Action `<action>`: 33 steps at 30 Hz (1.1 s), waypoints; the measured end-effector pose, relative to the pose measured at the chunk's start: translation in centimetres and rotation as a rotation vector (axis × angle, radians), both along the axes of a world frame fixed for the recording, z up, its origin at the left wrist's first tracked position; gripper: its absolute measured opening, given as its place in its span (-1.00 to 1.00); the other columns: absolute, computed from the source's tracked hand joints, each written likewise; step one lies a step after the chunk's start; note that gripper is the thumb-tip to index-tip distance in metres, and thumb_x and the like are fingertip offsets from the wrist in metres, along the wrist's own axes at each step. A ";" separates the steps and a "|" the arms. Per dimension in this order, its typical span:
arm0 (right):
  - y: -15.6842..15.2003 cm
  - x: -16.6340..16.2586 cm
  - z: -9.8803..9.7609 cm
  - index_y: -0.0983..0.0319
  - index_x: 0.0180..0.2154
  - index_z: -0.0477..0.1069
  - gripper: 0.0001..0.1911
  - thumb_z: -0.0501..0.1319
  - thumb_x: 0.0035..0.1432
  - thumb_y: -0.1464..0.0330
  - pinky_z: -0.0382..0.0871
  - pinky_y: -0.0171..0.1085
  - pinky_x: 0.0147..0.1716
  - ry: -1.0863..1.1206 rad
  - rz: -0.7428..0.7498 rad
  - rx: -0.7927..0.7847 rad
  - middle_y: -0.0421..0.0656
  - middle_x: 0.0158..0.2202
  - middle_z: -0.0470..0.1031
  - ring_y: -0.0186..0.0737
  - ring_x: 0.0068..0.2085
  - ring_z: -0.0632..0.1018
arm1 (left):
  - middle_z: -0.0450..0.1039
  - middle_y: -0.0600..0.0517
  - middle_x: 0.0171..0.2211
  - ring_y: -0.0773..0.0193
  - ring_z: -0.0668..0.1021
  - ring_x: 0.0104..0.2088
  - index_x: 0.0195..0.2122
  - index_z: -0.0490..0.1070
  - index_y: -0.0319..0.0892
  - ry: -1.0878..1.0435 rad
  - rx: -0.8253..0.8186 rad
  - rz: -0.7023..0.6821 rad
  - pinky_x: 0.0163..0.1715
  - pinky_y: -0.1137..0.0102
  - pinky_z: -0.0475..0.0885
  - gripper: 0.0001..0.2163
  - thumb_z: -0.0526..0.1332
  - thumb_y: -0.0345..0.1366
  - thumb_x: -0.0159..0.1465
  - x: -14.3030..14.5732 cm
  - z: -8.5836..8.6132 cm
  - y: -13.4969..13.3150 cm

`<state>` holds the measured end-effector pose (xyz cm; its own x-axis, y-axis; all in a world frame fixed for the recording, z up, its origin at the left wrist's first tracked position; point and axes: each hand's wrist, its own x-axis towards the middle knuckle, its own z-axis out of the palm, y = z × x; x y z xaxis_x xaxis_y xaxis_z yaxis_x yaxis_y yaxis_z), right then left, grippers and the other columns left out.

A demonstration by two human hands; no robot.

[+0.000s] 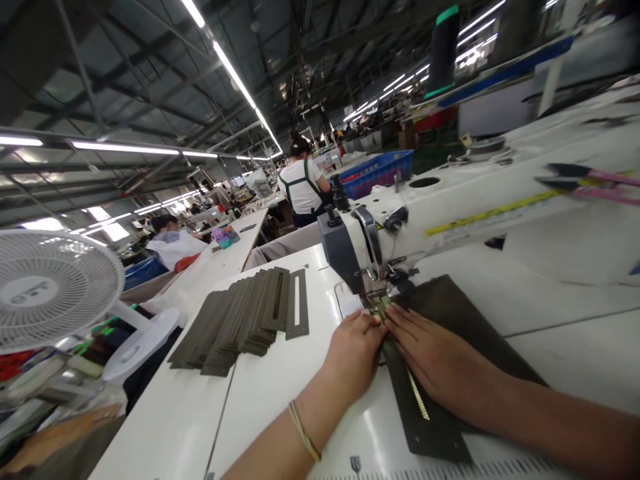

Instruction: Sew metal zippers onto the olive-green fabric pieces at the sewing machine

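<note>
The sewing machine's needle area [375, 297] stands just beyond my fingertips. Under it lies a dark olive slotted piece [407, 407] with a gold-toothed zipper [419, 397] showing in its slot. My left hand [356, 350] has its fingers bunched on the left edge of this piece, close to the presser foot. With fingers stretched flat, my right hand [433, 347] presses on the piece from the right. A larger dark olive panel [457, 310] extends beneath and beyond my right hand. Both thumbs nearly meet at the zipper; what lies under the fingers is hidden.
A fanned stack of olive slotted pieces [245, 313] lies left of the machine head [347, 250]. On the machine arm rest pink-handled scissors [583, 180] and a yellow tape measure [493, 210]. A white fan [50, 290] stands at left; a co-worker [303, 183] sits ahead.
</note>
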<state>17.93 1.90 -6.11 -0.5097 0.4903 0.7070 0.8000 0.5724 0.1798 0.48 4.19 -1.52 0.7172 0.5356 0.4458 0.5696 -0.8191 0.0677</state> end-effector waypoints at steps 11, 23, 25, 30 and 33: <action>-6.6 1.8 1.6 0.32 -0.05 0.45 -0.59 0.04 0.10 0.33 0.49 -0.12 -0.16 0.043 0.234 0.043 0.04 -0.01 0.50 -0.04 -0.07 0.52 | 0.51 -0.10 -0.05 0.15 0.53 -0.02 -0.10 0.45 -0.24 -0.033 -0.050 -0.002 0.10 0.20 0.41 -0.76 0.14 -0.48 0.21 -0.8 0.0 -2.8; -6.1 -0.2 0.0 0.29 -0.39 0.55 -0.53 -0.11 0.10 0.69 0.49 -0.27 -0.23 0.141 0.176 0.154 -0.03 -0.30 0.59 -0.21 -0.22 0.56 | 0.50 -0.11 -0.04 0.13 0.54 -0.03 -0.03 0.37 -0.22 0.073 0.034 0.083 0.06 0.17 0.44 -0.74 0.15 -0.46 0.25 -0.3 -0.5 -4.0; -6.1 0.0 -0.3 0.28 -0.38 0.55 -0.51 -0.12 0.11 0.68 0.50 -0.27 -0.22 0.162 0.173 0.154 -0.03 -0.29 0.59 -0.21 -0.21 0.56 | 0.48 -0.12 0.00 0.13 0.53 -0.01 -0.03 0.39 -0.22 0.093 0.039 0.075 0.09 0.17 0.42 -0.75 0.15 -0.45 0.26 -0.3 -0.7 -3.9; -6.0 0.8 0.8 0.27 -0.35 0.56 -0.54 -0.10 0.12 0.66 0.52 -0.36 -0.22 0.019 0.239 0.136 -0.07 -0.27 0.60 -0.26 -0.22 0.58 | 0.49 -0.14 -0.01 0.12 0.54 -0.01 -0.08 0.43 -0.28 0.093 0.043 0.061 0.11 0.20 0.41 -0.79 0.15 -0.48 0.26 -0.3 -1.1 -3.7; -6.1 0.9 1.2 0.27 -0.32 0.56 -0.54 -0.09 0.11 0.66 0.52 -0.36 -0.19 0.014 0.253 0.110 -0.06 -0.25 0.60 -0.26 -0.19 0.58 | 0.50 -0.14 -0.03 0.13 0.55 -0.03 -0.09 0.43 -0.28 0.082 0.039 0.066 0.10 0.19 0.42 -0.79 0.13 -0.48 0.27 -0.2 -1.0 -3.6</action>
<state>18.85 -4.18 -4.93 -0.5956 0.2691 0.7569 0.6373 0.7318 0.2413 0.26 0.54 -2.56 0.7159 0.5660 0.4089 0.6246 -0.7808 -0.0127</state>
